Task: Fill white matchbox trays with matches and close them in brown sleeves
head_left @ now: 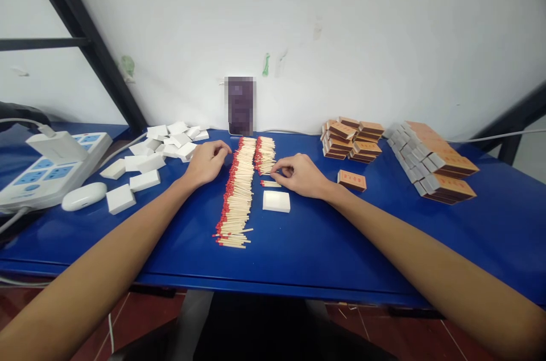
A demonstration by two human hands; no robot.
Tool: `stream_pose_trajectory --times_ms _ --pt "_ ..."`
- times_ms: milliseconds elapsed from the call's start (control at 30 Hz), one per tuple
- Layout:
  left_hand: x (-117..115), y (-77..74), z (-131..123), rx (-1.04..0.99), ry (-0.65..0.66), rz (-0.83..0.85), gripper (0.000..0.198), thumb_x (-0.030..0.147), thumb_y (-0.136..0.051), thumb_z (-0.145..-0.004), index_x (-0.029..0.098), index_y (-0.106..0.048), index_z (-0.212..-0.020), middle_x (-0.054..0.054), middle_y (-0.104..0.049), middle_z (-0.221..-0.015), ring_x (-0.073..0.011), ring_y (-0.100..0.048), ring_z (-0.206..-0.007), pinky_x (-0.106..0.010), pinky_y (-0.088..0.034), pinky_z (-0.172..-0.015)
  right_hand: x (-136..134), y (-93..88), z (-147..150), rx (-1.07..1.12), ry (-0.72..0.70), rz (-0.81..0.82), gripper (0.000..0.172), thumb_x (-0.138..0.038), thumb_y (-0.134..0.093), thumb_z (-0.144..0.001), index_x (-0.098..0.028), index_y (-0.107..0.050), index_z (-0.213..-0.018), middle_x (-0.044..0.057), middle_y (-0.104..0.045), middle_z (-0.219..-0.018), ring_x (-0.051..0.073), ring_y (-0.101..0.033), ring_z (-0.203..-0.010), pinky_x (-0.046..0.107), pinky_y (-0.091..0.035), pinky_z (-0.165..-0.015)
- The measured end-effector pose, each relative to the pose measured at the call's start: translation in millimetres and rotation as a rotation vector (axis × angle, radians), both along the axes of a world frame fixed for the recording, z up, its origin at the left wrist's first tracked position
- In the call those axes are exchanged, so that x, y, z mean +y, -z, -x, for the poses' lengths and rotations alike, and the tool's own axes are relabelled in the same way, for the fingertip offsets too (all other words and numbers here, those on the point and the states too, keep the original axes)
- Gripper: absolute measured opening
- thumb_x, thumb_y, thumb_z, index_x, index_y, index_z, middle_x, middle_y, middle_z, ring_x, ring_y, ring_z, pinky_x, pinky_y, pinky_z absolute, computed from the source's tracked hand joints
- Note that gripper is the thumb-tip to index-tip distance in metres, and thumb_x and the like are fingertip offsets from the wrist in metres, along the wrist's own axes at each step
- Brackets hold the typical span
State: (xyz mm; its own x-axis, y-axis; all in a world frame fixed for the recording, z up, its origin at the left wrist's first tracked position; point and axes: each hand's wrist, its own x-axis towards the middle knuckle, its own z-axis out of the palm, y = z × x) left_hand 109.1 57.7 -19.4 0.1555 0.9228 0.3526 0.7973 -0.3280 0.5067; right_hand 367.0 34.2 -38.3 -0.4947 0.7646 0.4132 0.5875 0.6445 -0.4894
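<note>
My left hand rests on the blue table just left of the long row of red-tipped matches, its fingers curled in with nothing seen in them. At the near end of a second, shorter row of matches, my right hand pinches with thumb and forefinger at a matchstick, partly covered by the fingertips. A few separate matches lie just below those fingers. Closer to me sits a white matchbox tray; its inside cannot be made out clearly.
White trays lie heaped at the left, near a white oval case and a power strip. A single matchbox, piled matchboxes and a larger stack occupy the right. A phone leans on the wall.
</note>
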Motion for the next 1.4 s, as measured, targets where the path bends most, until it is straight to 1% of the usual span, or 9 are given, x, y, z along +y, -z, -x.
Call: stream_pose_trajectory --times_ms 200,300,433,633,733,833,1133,1267,1400 --pt "-1.1 -1.1 -0.5 0.008 0.003 -0.001 0.036 0.031 -0.038 -0.081 0.017 -0.07 -0.087 -0.001 -0.064 -0.065 -0.0163 -0.054 -0.058 -0.027 -0.041 -0.065 -0.4 1.9 -0.6 0.023 0.036 0.005 0.015 -0.022 -0.058 -0.079 -0.015 -0.071 -0.077 -0.007 -0.041 -0.048 0.007 -0.033 -0.047 0.025 -0.029 -0.055" --pt "-1.5 -1.5 -0.5 0.013 0.0 0.0 0.036 0.031 -0.038 -0.082 0.017 -0.071 -0.087 -0.002 -0.065 -0.066 -0.0166 -0.055 -0.058 -0.027 -0.041 -0.064 0.8 2.9 -0.5 0.02 0.029 -0.017 0.017 -0.024 -0.057 -0.082 -0.016 -0.072 -0.084 -0.007 -0.039 -0.049 0.008 -0.032 -0.047 0.025 -0.029 -0.055" --pt "-1.3 -1.5 -0.4 0.018 0.001 0.001 0.036 0.031 -0.038 -0.082 0.017 -0.071 -0.088 -0.002 -0.066 -0.066 -0.0168 -0.056 -0.059 -0.027 -0.041 -0.063 3.1 3.0 -0.7 -0.024 -0.008 -0.063 0.018 -0.023 -0.057 -0.084 -0.017 -0.072 -0.091 -0.004 -0.045 -0.058 0.009 -0.039 -0.053 0.025 -0.03 -0.058" --pt "-1.2 -1.0 -0.4 0.019 0.001 -0.002 0.036 0.031 -0.038 -0.082 0.017 -0.071 -0.089 -0.002 -0.066 -0.067 -0.0168 -0.056 -0.059 -0.027 -0.042 -0.064 4.8 2.2 -0.3 -0.045 -0.054 -0.077 0.012 -0.02 -0.058 -0.084 -0.018 -0.069 -0.083 -0.001 -0.049 -0.067 0.011 -0.045 -0.062 0.025 -0.033 -0.062" --pt "-1.5 -1.3 -0.5 0.021 0.008 -0.001 0.036 0.031 -0.038 -0.083 0.017 -0.071 -0.09 -0.002 -0.067 -0.067 -0.0167 -0.056 -0.06 -0.027 -0.042 -0.065 4.6 1.7 0.1 -0.053 -0.055 -0.096 0.011 -0.019 -0.056 -0.084 -0.017 -0.067 -0.081 0.001 -0.05 -0.073 0.012 -0.046 -0.066 0.026 -0.035 -0.064" --pt "-1.7 -1.7 -0.6 0.025 0.011 0.0 0.037 0.031 -0.038 -0.083 0.016 -0.072 -0.089 -0.002 -0.067 -0.068 -0.0168 -0.056 -0.059 -0.027 -0.041 -0.065 5.0 2.2 0.1 -0.061 -0.055 -0.075 0.009 -0.018 -0.055 -0.083 -0.017 -0.063 -0.081 0.001 -0.051 -0.076 0.012 -0.046 -0.068 0.026 -0.035 -0.064" --pt "-1.7 -1.4 -0.9 0.024 0.01 0.0 0.036 0.032 -0.038 -0.083 0.017 -0.071 -0.088 -0.002 -0.066 -0.067 -0.0169 -0.056 -0.059 -0.028 -0.041 -0.064 4.8 3.3 -1.2 -0.03 0.006 -0.055 0.005 -0.018 -0.053 -0.08 -0.018 -0.057 -0.077 -0.001 -0.049 -0.071 0.012 -0.045 -0.065 0.026 -0.033 -0.062" --pt "-1.4 -0.6 -0.4 0.022 0.016 -0.003 0.037 0.032 -0.038 -0.083 0.017 -0.071 -0.089 -0.002 -0.066 -0.067 -0.017 -0.056 -0.059 -0.028 -0.042 -0.064 3.9 2.8 -0.8 -0.057 0.045 -0.048 0.005 -0.017 -0.054 -0.077 -0.018 -0.056 -0.073 0.0 -0.052 -0.072 0.013 -0.047 -0.064 0.027 -0.033 -0.062" --pt "-0.9 -0.1 0.0 0.019 0.025 -0.007 0.037 0.033 -0.038 -0.083 0.017 -0.071 -0.088 -0.002 -0.066 -0.066 -0.0171 -0.056 -0.059 -0.028 -0.042 -0.064 3.4 2.0 -0.1 -0.07 0.044 -0.059 0.008 -0.016 -0.054 -0.076 -0.018 -0.058 -0.07 0.0 -0.053 -0.07 0.013 -0.047 -0.064 0.027 -0.033 -0.062"
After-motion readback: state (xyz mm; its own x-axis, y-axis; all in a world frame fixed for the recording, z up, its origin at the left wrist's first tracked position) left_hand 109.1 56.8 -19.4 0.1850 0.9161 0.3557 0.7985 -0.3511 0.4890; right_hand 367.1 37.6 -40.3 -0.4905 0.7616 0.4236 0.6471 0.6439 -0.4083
